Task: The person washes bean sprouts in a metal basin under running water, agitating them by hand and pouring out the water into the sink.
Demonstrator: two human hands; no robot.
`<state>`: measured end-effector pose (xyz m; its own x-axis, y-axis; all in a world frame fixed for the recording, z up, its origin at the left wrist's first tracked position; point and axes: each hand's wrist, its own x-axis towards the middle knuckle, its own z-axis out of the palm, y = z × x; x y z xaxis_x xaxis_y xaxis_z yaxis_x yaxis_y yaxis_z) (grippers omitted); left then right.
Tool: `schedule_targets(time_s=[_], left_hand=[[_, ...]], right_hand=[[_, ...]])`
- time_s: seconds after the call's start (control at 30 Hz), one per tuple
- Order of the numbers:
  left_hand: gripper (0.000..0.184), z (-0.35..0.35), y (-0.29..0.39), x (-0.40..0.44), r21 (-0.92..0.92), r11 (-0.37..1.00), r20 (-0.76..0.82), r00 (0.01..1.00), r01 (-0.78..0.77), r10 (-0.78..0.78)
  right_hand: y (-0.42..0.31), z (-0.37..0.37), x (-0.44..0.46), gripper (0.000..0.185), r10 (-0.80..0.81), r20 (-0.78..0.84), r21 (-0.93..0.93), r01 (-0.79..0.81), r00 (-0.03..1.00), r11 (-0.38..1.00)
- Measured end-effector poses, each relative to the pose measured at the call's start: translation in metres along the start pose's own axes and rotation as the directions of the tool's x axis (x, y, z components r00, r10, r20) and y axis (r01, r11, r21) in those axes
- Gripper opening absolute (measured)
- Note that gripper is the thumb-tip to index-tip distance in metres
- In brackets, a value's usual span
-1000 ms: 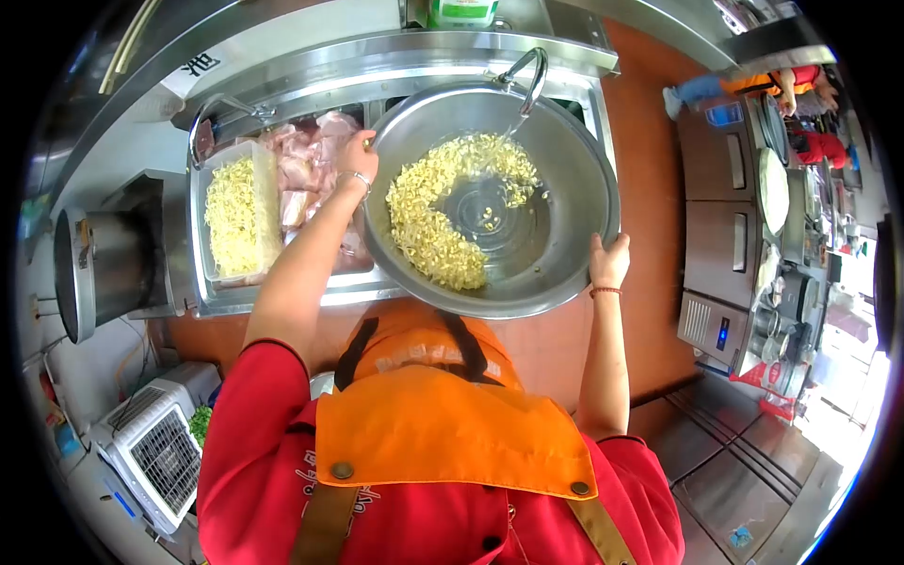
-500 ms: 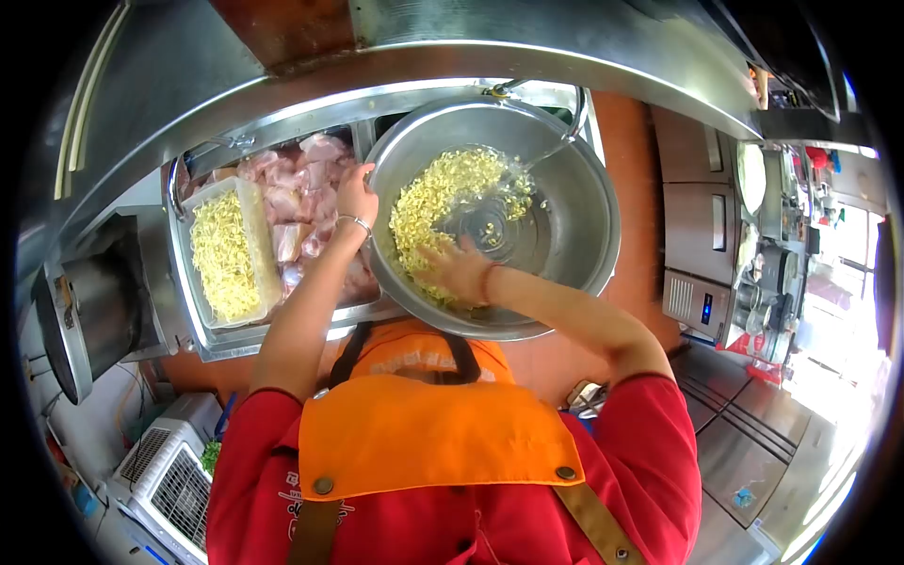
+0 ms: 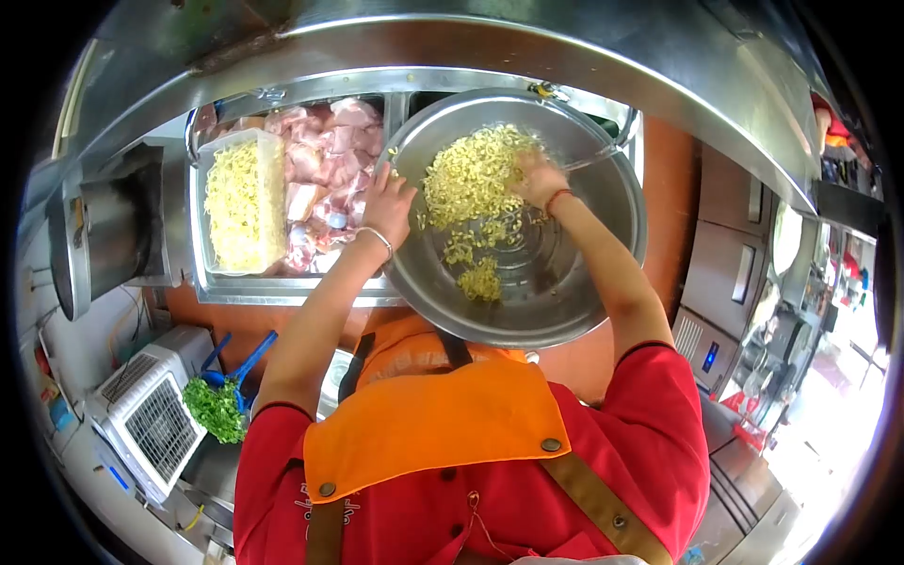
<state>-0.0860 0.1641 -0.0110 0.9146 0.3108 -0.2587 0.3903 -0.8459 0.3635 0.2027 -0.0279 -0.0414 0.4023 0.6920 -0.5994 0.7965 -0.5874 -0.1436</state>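
The person's right hand (image 3: 539, 179) is reaching down inside a wide metal bowl (image 3: 556, 294), its fingers working at the edge of a heap of pale yellow sprouts (image 3: 466, 174). Most of that heap is lying just to the left of the right hand and touching its fingertips, with a looser scatter trailing below toward the person. A small clump (image 3: 480, 282) is sitting apart from the right hand, nearer the person's body, on the bowl's bottom. The fingers are blurring among the sprouts, so whether they are closing around any cannot be told.

The left hand (image 3: 388, 207) is resting on the bowl's rim at the side opposite the right hand, with its fingers bending over the metal; whether they are clenching it or only lying on it cannot be told. The sprouts in the bowl are lying to the right of this hand, inside the rim and apart from its fingers.

Just left of the left hand, raw meat (image 3: 334, 151) is filling a sink (image 3: 311, 292). Farther out on that same side, a clear plastic container (image 3: 272, 207) is holding more sprouts. A tap (image 3: 623, 139) is curving over the bowl's edge, beyond the right hand and to its right.
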Motion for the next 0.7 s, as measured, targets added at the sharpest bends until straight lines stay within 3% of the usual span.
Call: schedule_targets(time_s=[0.1, 0.17, 0.23, 0.27, 0.3, 0.33, 0.4, 0.43, 0.53, 0.6, 0.7], left_hand=[[0.045, -0.004, 0.016, 0.000, 0.009, 1.000, -0.008, 1.000, -0.004, 0.005], [0.047, -0.003, 0.029, 0.004, -0.064, 0.998, -0.034, 0.999, -0.003, 0.000], [0.048, 0.003, 0.037, 0.007, -0.197, 0.980, -0.024, 1.000, 0.000, -0.005], [0.047, 0.009, 0.039, 0.008, -0.226, 0.974, -0.033, 0.999, 0.005, -0.012], [0.046, 0.015, 0.037, 0.013, -0.253, 0.967, -0.043, 0.999, 0.005, -0.017], [0.045, 0.013, 0.037, 0.016, -0.280, 0.960, -0.056, 0.998, 0.003, -0.020], [0.043, 0.007, 0.034, 0.011, -0.353, 0.935, 0.024, 0.999, 0.035, -0.028], [0.042, -0.002, 0.035, 0.006, -0.389, 0.920, 0.065, 0.997, 0.057, -0.034], [0.041, -0.024, 0.047, -0.024, -0.440, 0.892, 0.083, 0.993, 0.108, -0.079], [0.038, -0.017, 0.057, -0.042, -0.460, 0.887, 0.003, 0.999, 0.048, -0.052], [0.034, -0.016, 0.078, -0.054, -0.486, 0.874, -0.038, 0.999, 0.006, -0.029]], right_hand=[[0.033, 0.047, 0.056, 0.091, 0.182, -0.091, 0.390, -0.133, 0.979, 0.911], [-0.003, 0.047, 0.069, 0.093, 0.112, -0.109, 0.385, -0.062, 0.988, 0.921], [-0.063, 0.067, 0.056, 0.091, 0.015, -0.127, 0.160, 0.006, 0.992, 0.987], [-0.097, 0.058, 0.032, 0.085, -0.005, -0.033, -0.001, 0.005, 0.999, 1.000], [-0.113, 0.045, 0.007, 0.079, -0.181, 0.024, -0.071, 0.182, 0.983, 0.981], [-0.111, 0.045, -0.002, 0.077, -0.337, 0.097, -0.196, 0.349, 0.937, 0.916], [-0.097, 0.045, -0.016, 0.075, -0.576, 0.307, -0.380, 0.653, 0.758, 0.655], [-0.081, 0.037, -0.007, 0.067, -0.494, 0.332, -0.267, 0.582, 0.804, 0.768], [-0.044, 0.004, 0.016, 0.064, -0.190, 0.173, -0.281, 0.233, 0.966, 0.931], [-0.041, 0.015, 0.041, 0.067, 0.066, 0.079, -0.174, -0.052, 0.995, 0.983], [-0.089, 0.058, 0.055, 0.073, -0.049, -0.068, 0.167, 0.060, 0.996, 0.984]])
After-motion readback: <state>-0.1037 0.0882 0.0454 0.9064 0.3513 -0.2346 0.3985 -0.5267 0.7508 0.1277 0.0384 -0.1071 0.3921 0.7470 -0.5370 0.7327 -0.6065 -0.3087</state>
